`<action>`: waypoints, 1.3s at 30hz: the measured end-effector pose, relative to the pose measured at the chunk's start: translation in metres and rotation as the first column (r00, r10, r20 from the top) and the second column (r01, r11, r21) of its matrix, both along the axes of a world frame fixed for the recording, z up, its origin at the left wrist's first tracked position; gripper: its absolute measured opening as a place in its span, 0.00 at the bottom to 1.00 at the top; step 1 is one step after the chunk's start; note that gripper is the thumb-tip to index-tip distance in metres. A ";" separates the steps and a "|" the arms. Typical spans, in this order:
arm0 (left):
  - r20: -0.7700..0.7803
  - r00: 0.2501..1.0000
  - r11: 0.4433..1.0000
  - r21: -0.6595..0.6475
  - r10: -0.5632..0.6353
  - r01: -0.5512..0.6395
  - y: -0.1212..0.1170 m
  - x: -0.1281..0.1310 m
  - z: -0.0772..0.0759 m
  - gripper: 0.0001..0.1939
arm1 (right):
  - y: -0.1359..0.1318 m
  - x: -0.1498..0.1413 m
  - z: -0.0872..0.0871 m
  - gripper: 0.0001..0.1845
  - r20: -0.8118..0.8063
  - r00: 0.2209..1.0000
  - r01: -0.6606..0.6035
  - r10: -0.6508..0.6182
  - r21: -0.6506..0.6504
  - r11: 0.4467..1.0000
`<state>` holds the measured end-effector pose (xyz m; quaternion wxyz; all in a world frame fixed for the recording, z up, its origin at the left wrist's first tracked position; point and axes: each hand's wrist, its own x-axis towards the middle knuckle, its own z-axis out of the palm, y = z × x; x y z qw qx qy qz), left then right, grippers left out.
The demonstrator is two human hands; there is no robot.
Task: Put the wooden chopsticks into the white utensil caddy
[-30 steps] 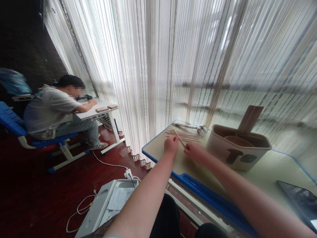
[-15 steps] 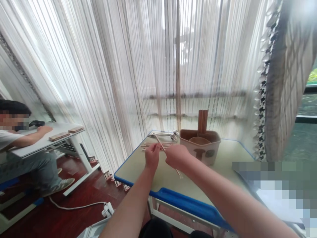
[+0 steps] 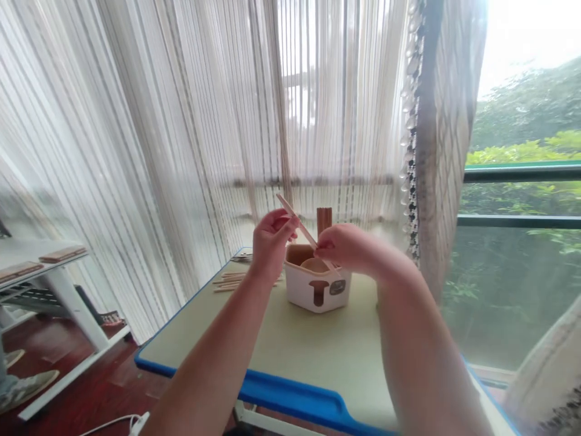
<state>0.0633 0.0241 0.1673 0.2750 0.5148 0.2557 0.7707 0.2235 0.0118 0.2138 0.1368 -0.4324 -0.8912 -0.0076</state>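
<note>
Light wooden chopsticks (image 3: pixel 307 234) slant down to the right between my hands, in front of a utensil holder. My left hand (image 3: pixel 270 241) pinches them near the upper end. Lower down, my right hand (image 3: pixel 347 247) is closed around them, with their tips showing beneath it. Behind them stands the white utensil holder (image 3: pixel 298 292), brown inside, with a round rim visible in it. A bundle of brown chopsticks (image 3: pixel 324 218) rises upright from its back. More loose chopsticks (image 3: pixel 227 282) lie on the table left of the holder, partly hidden by my left forearm.
Metal spoons (image 3: pixel 243 257) lie at the far left corner of the pale table (image 3: pixel 313 345), which has a blue edge. Another desk (image 3: pixel 68 257) with flat wooden pieces stands at the left. Curtains (image 3: pixel 204 121) hang close behind the table, and a window railing (image 3: pixel 521 174) is at the right.
My view has turned right. Both hands have lifted the chopsticks from over the table to in front of the holder. The person at the left desk is now mostly out of view.
</note>
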 end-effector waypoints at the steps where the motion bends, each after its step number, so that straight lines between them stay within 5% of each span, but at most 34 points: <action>1: -0.039 0.999 1.000 0.008 0.014 -0.014 0.003 0.007 0.007 0.14 | 0.002 0.003 0.001 0.13 -0.017 1.000 -0.010 0.010 0.017 1.000; 4: -0.183 0.977 0.994 0.021 0.107 -0.105 0.010 0.022 0.026 0.12 | 0.010 0.005 -0.001 0.13 -0.055 0.998 -0.025 0.030 0.095 0.995; 7: -0.356 0.907 0.974 0.056 0.224 -0.219 0.013 0.026 0.039 0.12 | 0.018 0.001 -0.006 0.13 -0.122 0.990 0.096 -0.074 0.185 0.978; 11: -0.520 0.800 0.949 0.077 0.299 -0.305 0.017 0.014 0.042 0.12 | 0.026 -0.003 -0.011 0.12 -0.123 0.979 0.177 -0.160 0.134 0.975; 23: -0.766 0.612 0.959 0.017 0.194 -0.283 0.028 -0.018 0.033 0.11 | 0.046 -0.017 -0.028 0.12 0.072 0.982 0.179 -0.176 -0.044 0.983; 29: -0.754 0.648 0.947 -0.122 0.106 -0.297 0.031 -0.030 0.029 0.14 | 0.049 -0.022 -0.030 0.13 0.058 0.984 0.175 -0.169 -0.114 0.978; 35: -0.749 0.654 0.960 -0.094 0.105 -0.262 0.039 -0.036 0.025 0.12 | 0.055 -0.037 -0.038 0.18 -0.057 0.994 0.095 -0.098 -0.046 0.994; 39: -0.750 0.657 0.975 -0.076 0.081 -0.207 0.039 -0.036 0.023 0.12 | 0.061 -0.042 -0.040 0.14 0.010 0.993 0.118 -0.118 -0.043 0.992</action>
